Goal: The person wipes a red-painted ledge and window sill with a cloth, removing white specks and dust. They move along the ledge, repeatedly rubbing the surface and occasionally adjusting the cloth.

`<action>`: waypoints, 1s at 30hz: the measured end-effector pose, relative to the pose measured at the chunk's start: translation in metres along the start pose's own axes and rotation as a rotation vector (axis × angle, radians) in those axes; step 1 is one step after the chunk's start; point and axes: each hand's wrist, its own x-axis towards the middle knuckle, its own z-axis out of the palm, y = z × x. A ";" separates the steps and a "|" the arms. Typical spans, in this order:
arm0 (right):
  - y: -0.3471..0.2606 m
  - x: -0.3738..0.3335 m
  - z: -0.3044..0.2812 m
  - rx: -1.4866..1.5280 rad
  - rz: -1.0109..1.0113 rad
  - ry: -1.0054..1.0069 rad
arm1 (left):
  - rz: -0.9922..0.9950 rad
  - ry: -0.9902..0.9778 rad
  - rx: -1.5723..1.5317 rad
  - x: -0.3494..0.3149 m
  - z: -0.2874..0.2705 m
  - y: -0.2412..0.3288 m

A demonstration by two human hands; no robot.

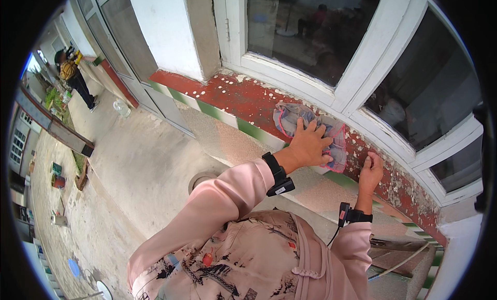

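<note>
A grey-blue cloth with pink edging (337, 132) lies crumpled on the red window sill (248, 101), whose paint is flaking and speckled with pale spots. My left hand (309, 145) rests on top of the cloth, fingers spread and pressed down on it. To the right of the cloth, my right hand (371, 171) is at the sill with its fingers curled in. Whatever those fingers may hold is hidden. Black bands with small devices circle both my wrists.
White-framed windows (344, 67) border the sill's far side; a white wall column (171, 31) stands to its left. At far left another person (75, 75) stands by the wall. A clear plastic jug (121, 108) sits on the concrete floor. Boards and a stick (398, 261) lie lower right.
</note>
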 end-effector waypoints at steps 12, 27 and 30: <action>0.006 -0.004 -0.007 -0.083 -0.078 -0.054 | -0.125 0.272 -0.004 -0.047 -0.021 -0.119; -0.072 -0.004 0.055 -0.130 -0.364 -0.269 | -0.182 0.446 -0.012 -0.068 -0.044 -0.235; -0.078 -0.006 0.058 -0.238 -0.360 -0.255 | -0.278 0.420 -0.025 -0.066 -0.044 -0.227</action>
